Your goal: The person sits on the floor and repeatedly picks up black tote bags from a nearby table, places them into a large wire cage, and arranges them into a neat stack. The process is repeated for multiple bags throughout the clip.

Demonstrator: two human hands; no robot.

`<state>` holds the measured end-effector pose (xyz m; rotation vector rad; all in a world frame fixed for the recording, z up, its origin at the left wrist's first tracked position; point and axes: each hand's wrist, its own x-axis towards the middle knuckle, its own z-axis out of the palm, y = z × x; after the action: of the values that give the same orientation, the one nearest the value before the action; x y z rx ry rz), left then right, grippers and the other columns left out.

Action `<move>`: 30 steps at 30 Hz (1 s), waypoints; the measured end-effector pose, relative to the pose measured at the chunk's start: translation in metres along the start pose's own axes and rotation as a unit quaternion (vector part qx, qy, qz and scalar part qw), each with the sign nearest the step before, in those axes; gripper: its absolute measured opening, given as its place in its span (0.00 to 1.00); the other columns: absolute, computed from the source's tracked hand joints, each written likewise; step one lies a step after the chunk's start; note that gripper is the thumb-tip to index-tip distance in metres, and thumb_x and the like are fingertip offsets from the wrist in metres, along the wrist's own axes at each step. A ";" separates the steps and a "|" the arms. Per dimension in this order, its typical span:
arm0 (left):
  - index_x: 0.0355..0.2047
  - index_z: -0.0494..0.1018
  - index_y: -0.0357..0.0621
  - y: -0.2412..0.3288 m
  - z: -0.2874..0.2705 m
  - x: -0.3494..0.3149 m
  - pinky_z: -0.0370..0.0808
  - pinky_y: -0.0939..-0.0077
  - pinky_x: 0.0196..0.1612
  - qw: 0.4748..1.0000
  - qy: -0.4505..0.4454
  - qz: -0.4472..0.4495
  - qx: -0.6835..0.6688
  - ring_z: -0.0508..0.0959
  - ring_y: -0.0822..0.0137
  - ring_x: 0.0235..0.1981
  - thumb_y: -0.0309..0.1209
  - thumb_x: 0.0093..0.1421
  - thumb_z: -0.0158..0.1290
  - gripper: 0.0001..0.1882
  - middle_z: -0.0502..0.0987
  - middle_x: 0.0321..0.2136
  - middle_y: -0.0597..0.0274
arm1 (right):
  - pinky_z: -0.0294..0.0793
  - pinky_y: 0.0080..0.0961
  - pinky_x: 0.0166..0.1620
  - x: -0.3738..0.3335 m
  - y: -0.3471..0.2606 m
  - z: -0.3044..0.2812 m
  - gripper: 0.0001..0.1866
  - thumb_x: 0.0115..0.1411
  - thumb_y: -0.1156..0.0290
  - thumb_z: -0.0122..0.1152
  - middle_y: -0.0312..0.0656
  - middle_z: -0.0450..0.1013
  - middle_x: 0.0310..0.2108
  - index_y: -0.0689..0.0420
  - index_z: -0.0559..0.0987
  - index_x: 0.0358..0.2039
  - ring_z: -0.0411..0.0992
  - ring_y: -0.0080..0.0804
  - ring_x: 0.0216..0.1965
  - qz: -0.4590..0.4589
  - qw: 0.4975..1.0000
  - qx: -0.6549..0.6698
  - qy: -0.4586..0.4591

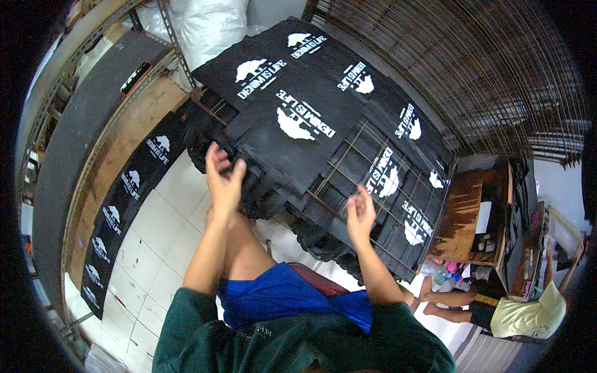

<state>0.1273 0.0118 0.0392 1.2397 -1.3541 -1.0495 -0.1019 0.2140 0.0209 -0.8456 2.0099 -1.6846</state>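
Black fabric pieces (255, 133) with white printed motifs lie in layers on a wire rack in front of me. Part of a wire grid frame (336, 166) lies bare over the prints at the right of the pile. My left hand (225, 180) is at the near left edge, beside the hanging dark cloth, its fingers spread and nothing visible in them. Over the near side of the grid, my right hand (360, 214) is raised with loosely bent, slightly blurred fingers and nothing visible in it. Whether it touches the wires I cannot tell.
At the left stands a long dark-topped bench (78, 133) with printed black cloth (112, 214) along its side. Raised wire racks (472, 68) hang at the upper right. A wooden cabinet (460, 211) stands to the right, near another person (528, 311) in a pale yellow top.
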 end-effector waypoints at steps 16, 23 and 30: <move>0.45 0.72 0.52 0.081 0.025 -0.240 0.59 0.63 0.36 0.775 -0.332 0.353 0.406 0.71 0.66 0.37 0.50 0.43 0.58 0.29 0.74 0.32 0.64 | 0.73 0.35 0.32 -0.195 0.059 -0.125 0.17 0.48 0.69 0.57 0.45 0.74 0.30 0.52 0.75 0.41 0.74 0.41 0.29 0.062 0.918 -0.287 -0.265; 0.25 0.76 0.54 0.087 0.038 -0.279 0.57 0.66 0.35 0.809 -0.204 0.533 0.138 0.70 0.69 0.27 0.51 0.37 0.62 0.19 0.72 0.23 0.73 | 0.73 0.32 0.37 -0.188 0.085 -0.141 0.25 0.47 0.61 0.62 0.41 0.75 0.32 0.47 0.73 0.47 0.75 0.36 0.31 0.139 0.911 -0.245 -0.301; 0.37 0.75 0.45 0.031 0.053 -0.307 0.68 0.64 0.37 0.688 -0.635 0.351 -0.026 0.74 0.57 0.32 0.56 0.45 0.57 0.29 0.75 0.32 0.59 | 0.73 0.29 0.38 -0.185 0.129 -0.150 0.28 0.47 0.63 0.63 0.43 0.74 0.33 0.53 0.71 0.50 0.74 0.33 0.32 0.178 0.906 -0.178 -0.339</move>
<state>0.0691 0.3190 0.0293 -0.3791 -2.4831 -1.3332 -0.0851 0.4607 -0.0895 -0.9382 1.8243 -0.6866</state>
